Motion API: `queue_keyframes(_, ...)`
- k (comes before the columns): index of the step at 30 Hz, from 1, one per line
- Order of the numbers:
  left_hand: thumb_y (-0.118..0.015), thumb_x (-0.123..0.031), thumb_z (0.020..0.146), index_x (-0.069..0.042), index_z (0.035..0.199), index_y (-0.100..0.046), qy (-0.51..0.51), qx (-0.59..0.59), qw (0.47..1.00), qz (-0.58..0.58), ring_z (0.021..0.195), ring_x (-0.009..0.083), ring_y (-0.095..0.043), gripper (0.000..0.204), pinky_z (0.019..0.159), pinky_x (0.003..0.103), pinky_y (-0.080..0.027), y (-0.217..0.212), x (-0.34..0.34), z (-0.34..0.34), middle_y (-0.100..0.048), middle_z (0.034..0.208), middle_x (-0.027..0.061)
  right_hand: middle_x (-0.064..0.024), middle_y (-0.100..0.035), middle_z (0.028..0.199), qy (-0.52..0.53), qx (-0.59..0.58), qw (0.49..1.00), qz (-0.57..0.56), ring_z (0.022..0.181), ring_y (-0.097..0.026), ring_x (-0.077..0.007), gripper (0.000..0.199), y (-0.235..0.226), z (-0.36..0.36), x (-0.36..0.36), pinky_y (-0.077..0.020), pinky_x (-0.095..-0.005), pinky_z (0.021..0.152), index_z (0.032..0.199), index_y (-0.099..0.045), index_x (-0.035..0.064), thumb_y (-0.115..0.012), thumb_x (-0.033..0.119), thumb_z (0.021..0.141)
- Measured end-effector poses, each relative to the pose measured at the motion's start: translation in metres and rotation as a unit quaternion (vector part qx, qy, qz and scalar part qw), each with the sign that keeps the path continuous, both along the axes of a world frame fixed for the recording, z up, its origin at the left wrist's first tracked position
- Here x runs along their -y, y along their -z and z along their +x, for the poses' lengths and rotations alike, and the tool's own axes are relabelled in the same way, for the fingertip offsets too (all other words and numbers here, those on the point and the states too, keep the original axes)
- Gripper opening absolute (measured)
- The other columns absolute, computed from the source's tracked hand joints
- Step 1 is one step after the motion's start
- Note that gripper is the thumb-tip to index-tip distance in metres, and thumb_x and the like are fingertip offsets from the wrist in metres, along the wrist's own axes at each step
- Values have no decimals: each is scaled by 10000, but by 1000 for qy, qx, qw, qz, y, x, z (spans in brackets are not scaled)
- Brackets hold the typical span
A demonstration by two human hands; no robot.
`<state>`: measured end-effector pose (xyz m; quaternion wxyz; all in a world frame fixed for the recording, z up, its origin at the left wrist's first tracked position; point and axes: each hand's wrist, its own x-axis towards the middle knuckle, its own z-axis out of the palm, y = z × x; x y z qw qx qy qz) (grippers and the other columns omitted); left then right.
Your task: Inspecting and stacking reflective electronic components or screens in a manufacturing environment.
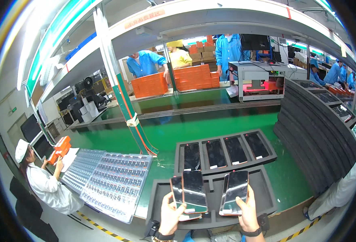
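Head view. My left hand (170,215) pinches 2 overlapping phones (195,189) between thumb and fingers, dark faces up. My right hand (248,213) grips another phone (236,189), thumb across its face, fingers at its right edge; a further edge shows beside it, so I cannot tell whether I hold 1 or 2 there. All are above the lower foam tray (262,193), nearest my body. Gripping low probably leaves most of each glossy face uncovered to my eye. Beyond, 4 more phones (214,153) lie in separate recesses of the upper foam tray (179,157), a spacing that likely prevents rubbing.

Surface and room: the green tabletop (226,119) is shiny. At right rises a stack of black trays (311,137); at left are clear plastic trays (139,189) of small parts. Opposite stand orange boxes (149,85), a red-lit machine (262,74) and co-workers in blue (147,62).
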<state>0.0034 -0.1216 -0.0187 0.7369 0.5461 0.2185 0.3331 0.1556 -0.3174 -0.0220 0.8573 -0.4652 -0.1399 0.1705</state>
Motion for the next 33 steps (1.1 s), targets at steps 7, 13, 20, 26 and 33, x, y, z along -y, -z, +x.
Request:
queue_keyframes(7, -705, 36, 863, -13, 1420, -310, -2, -117, 983, 139, 850, 152, -694, 685, 735, 278, -560, -8, -18, -14, -715, 986, 133, -116, -446, 1464, -47, 161, 970, -174, 1380, -400, -204, 712, 1, 19, 12, -277, -341, 1175, 1537, -290, 11, -582, -61, 892)
queue_keyframes(13, -673, -6, 910, -38, 1424, -365, 26, -97, 991, 84, 843, 160, -697, 600, 673, 268, -569, -9, 29, -2, -694, 1046, 112, -120, -439, 1472, -169, 97, 974, -119, 1405, -378, -202, 675, -8, 16, 18, -246, -341, 1187, 1518, -302, -16, -569, -70, 900)
queue_keyframes(20, -688, -2, 892, -42, 1442, -352, 2, -97, 987, 128, 874, 139, -685, 646, 688, 250, -571, -11, 32, 9, -692, 1039, 98, -125, -431, 1498, -93, 34, 991, -89, 1300, -483, -191, 664, 7, -3, -8, -409, -295, 1058, 1554, -258, 33, -551, -55, 965)
queue_keyframes(26, -666, 48, 886, -36, 1455, -341, 46, -80, 990, 104, 970, 164, -677, 661, 780, 268, -572, -6, -12, 21, -668, 1135, 111, -156, -383, 1521, 44, 252, 941, -223, 1417, -364, -260, 634, 10, 0, -43, -264, -340, 1186, 1529, -315, 5, -574, -32, 951)
queue_keyframes(33, -680, 27, 873, -50, 1434, -371, 37, -85, 986, 137, 867, 122, -662, 645, 618, 221, -552, -13, -9, 18, -659, 1067, 92, -172, -389, 1541, 70, 153, 981, -100, 1424, -378, -272, 580, -7, -17, -35, -258, -362, 1191, 1526, -312, -33, -543, 16, 996)
